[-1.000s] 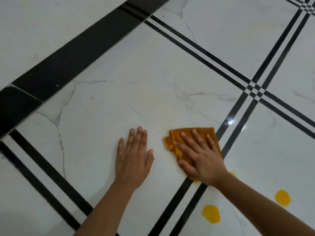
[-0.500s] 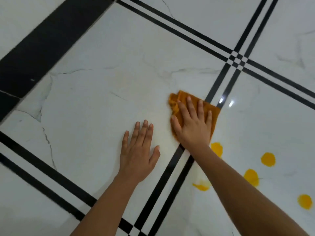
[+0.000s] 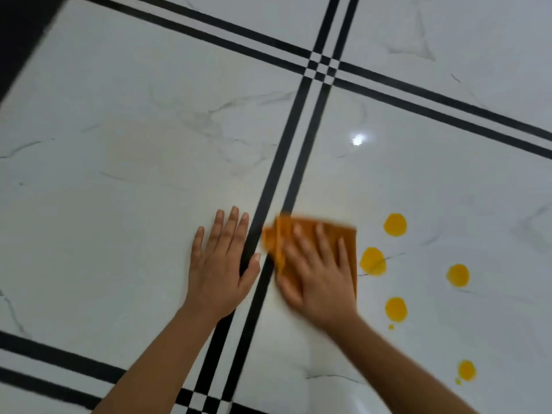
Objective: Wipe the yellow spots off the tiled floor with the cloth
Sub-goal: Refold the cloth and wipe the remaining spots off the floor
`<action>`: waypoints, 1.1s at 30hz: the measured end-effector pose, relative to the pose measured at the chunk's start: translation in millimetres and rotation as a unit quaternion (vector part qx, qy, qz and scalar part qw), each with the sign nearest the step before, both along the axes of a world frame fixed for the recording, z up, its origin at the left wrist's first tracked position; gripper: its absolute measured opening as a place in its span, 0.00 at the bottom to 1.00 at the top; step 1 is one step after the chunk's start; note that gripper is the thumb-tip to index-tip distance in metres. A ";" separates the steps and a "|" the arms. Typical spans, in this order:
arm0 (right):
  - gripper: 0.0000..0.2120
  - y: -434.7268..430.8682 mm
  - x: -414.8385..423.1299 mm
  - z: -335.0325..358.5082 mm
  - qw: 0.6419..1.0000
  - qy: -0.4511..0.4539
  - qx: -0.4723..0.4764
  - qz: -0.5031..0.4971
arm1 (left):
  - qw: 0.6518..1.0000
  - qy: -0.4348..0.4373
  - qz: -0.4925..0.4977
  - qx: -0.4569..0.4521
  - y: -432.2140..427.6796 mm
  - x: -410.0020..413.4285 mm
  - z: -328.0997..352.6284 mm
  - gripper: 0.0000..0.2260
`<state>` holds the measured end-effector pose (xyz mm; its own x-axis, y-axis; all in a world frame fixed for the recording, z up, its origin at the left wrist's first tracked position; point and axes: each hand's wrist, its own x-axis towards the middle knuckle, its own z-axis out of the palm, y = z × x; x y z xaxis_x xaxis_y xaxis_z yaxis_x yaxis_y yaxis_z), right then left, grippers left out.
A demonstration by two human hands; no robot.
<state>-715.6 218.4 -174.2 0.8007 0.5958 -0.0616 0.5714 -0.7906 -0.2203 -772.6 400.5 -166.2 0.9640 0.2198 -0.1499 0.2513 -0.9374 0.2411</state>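
Note:
An orange cloth (image 3: 346,240) lies flat on the white marble-look tile floor (image 3: 119,204), just right of a double black line. My right hand (image 3: 316,276) presses down on the cloth with fingers spread; it is blurred from motion. My left hand (image 3: 222,264) rests flat and open on the floor to the left, its thumb over the black line. Several round yellow spots lie to the right of the cloth: the nearest yellow spot (image 3: 372,261) almost touches the cloth's edge, with others such as a higher spot (image 3: 395,224) and a lower spot (image 3: 396,309).
Double black lines (image 3: 298,156) cross the floor and meet at a junction (image 3: 322,65) farther away. A wide black band (image 3: 18,34) fills the top left corner. A light reflection (image 3: 357,140) glares on the tile beyond the cloth.
The view has shifted right, showing more yellow spots. My right hand has slid the cloth across the black line onto the right tile; the spot and smear near my wrist are gone.

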 end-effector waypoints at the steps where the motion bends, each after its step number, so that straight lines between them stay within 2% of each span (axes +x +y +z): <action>1: 0.28 -25.8 -23.9 5.8 0.999 0.006 -0.011 0.051 | 1.000 0.003 -0.008 -0.003 -3.9 -1.4 1.4 0.28; 3: 0.28 -58.6 -11.7 1.5 0.996 -0.005 -0.015 0.083 | 1.000 0.003 -0.029 -0.008 -14.7 -3.1 2.5 0.29; 5: 0.28 -51.3 45.2 -3.0 1.000 -0.025 -0.014 -0.006 | 0.999 -0.008 -0.044 -0.004 -26.8 3.2 2.1 0.29; 7: 0.28 -27.4 91.0 0.1 0.993 0.017 -0.027 -0.117 | 0.999 -0.022 -0.041 -0.002 -37.4 14.9 -0.4 0.28; 8: 0.29 -22.3 89.3 0.0 0.990 0.031 -0.028 -0.135 | 0.999 -0.023 -0.040 -0.002 -41.6 19.3 -0.3 0.28; 9: 0.29 -28.6 75.8 -0.9 0.992 0.011 -0.017 -0.124 | 0.999 -0.024 -0.045 -0.001 -47.0 25.3 0.5 0.28; 12: 0.29 -87.5 -14.7 2.2 1.000 -0.005 -0.007 0.012 | 0.997 -0.019 -0.070 0.005 -59.3 35.8 0.4 0.28; 14: 0.28 -135.0 -31.5 3.7 0.999 -0.007 -0.014 0.038 | 0.996 -0.021 -0.092 0.002 -68.7 42.4 0.7 0.28; 15: 0.28 -145.3 -14.6 2.1 1.000 -0.013 -0.010 0.005 | 0.994 -0.025 -0.109 0.005 -75.0 45.5 0.6 0.28; 17: 0.29 -132.5 49.8 1.6 0.991 -0.027 -0.001 -0.129 | 0.990 -0.036 -0.134 0.015 -86.3 51.4 -1.5 0.28; 19: 0.29 -106.5 99.4 4.2 0.973 0.024 -0.023 -0.230 | 0.990 -0.037 -0.134 0.008 -101.8 55.4 -5.5 0.28; 21: 0.30 -98.3 88.5 -2.5 0.981 0.007 -0.016 -0.193 | 0.994 -0.030 -0.108 -0.003 -112.2 56.7 -8.2 0.28; 24: 0.28 -153.3 -13.8 -0.4 0.999 -0.015 -0.022 -0.025 | 0.994 -0.016 -0.109 -0.015 -131.0 49.4 -7.1 0.29; 25: 0.27 -176.8 -29.3 3.8 0.999 -0.022 -0.025 -0.006 | 0.993 -0.016 -0.116 -0.016 -134.9 47.6 -6.3 0.29; 27: 0.26 -200.3 -7.1 1.3 0.997 -0.024 -0.021 -0.067 | 0.992 -0.016 -0.124 -0.017 -141.6 44.0 -8.0 0.30; 30: 0.31 -167.5 55.0 3.4 0.961 0.036 -0.029 -0.272 | 0.989 -0.015 -0.145 -0.003 -153.7 42.9 -10.6 0.30; 31: 0.30 -156.8 47.4 3.6 0.955 0.038 -0.023 -0.292 | 0.989 -0.011 -0.149 -0.005 -158.5 43.0 -10.0 0.29; 33: 0.28 -157.0 -7.3 0.0 0.967 0.011 -0.007 -0.255 | 0.989 -0.005 -0.148 -0.010 -164.9 42.9 -8.0 0.29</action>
